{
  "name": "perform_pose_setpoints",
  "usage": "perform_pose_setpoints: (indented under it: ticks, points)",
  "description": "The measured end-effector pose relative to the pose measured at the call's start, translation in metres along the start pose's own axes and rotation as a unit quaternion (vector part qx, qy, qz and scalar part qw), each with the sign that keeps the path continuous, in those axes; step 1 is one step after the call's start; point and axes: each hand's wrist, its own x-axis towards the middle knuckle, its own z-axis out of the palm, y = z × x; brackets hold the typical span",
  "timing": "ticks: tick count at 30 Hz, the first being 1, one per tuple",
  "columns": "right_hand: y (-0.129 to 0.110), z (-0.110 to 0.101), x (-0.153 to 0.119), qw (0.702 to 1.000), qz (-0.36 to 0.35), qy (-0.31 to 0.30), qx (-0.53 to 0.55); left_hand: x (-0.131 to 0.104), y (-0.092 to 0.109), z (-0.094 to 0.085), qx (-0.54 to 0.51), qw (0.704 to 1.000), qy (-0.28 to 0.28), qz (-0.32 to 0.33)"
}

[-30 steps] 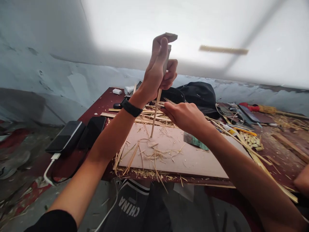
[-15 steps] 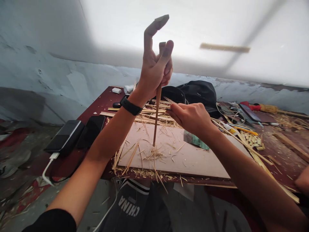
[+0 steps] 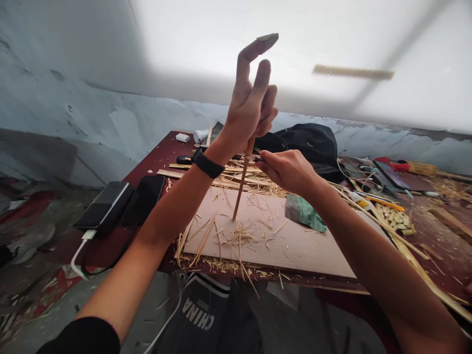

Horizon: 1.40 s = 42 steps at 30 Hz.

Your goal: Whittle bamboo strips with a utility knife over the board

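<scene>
My left hand [image 3: 254, 101] is raised, its lower fingers wrapped round the upper part of a thin wooden stick [image 3: 241, 189]; the index finger is bent outward with a wrapping on its tip. The stick slants down, its lower end on a pale board [image 3: 273, 250] beside a small heap of shavings [image 3: 239, 237]. Just right of the stick, my right hand [image 3: 289, 169] is closed in a pinch on a small blade-like piece [image 3: 253, 158] at the stick's upper part; most of that piece is hidden by the fingers.
Bamboo strips [image 3: 236, 174] lie behind the board. A green sandpaper-like piece [image 3: 304, 212] rests on its right part. At left are a power bank [image 3: 105, 206] with a white cable and a black phone [image 3: 145, 196]. A black bag [image 3: 308, 145] stands behind; short pieces [image 3: 394, 219] lie right.
My left hand has shifted right and tilted the stick more. My right hand has moved slightly up, and the blade-like piece now shows against the stick. Its lower end sits slightly higher on the board.
</scene>
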Motion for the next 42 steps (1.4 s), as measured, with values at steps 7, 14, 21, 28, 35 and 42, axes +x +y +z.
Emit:
perform_pose_setpoints:
  ticks: [7, 14, 21, 28, 35, 42]
  points:
    - [0.004, 0.007, 0.007, 0.987, -0.013, -0.065, 0.145, 0.001, 0.001, -0.004, 0.004, 0.999, 0.036, -0.023]
    - [0.003, -0.002, 0.001, 0.988, -0.019, -0.116, 0.103, 0.008, -0.018, -0.010, -0.031, 0.996, 0.063, -0.046]
    - [-0.024, -0.024, 0.002, 0.992, 0.041, -0.084, -0.087, -0.002, 0.023, 0.013, -0.059, 0.997, 0.056, -0.014]
    - [-0.021, 0.019, -0.008, 0.970, -0.010, -0.217, -0.109, -0.006, 0.025, 0.025, -0.029, 0.994, 0.100, -0.036]
    - [-0.017, 0.047, -0.026, 0.985, 0.038, -0.146, -0.080, 0.001, 0.017, 0.020, -0.060, 0.993, 0.086, -0.060]
    - [-0.022, 0.041, -0.009, 0.995, 0.078, -0.063, -0.021, 0.019, 0.006, 0.006, -0.045, 0.987, 0.119, -0.095]
